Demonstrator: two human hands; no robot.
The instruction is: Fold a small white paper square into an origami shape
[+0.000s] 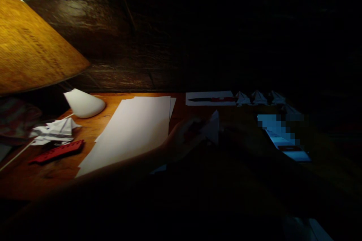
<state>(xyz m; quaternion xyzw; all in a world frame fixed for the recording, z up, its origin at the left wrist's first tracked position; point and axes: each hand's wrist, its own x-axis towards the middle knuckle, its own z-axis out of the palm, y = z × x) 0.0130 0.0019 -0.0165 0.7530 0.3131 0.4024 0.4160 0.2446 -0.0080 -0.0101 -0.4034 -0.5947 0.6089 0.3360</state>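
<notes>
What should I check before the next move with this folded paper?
1. Left hand grips the folded paper piece: ok, pinched at its edge.
2. Right hand: cannot tell, lost in shadow.
3. Blank sheets lie flat beside the left hand: ok.
4. Light on the piece: not ok, the lampshade lights mainly the sheets.
5. Red-handled blade rests on a far sheet, apart from both hands: ok.

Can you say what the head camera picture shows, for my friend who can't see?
In a dark room, a left hand holds a small folded paper above a wooden table. A lamp at the left lights white sheets, a red strip and creased paper; more folded papers sit at the far edge.
</notes>
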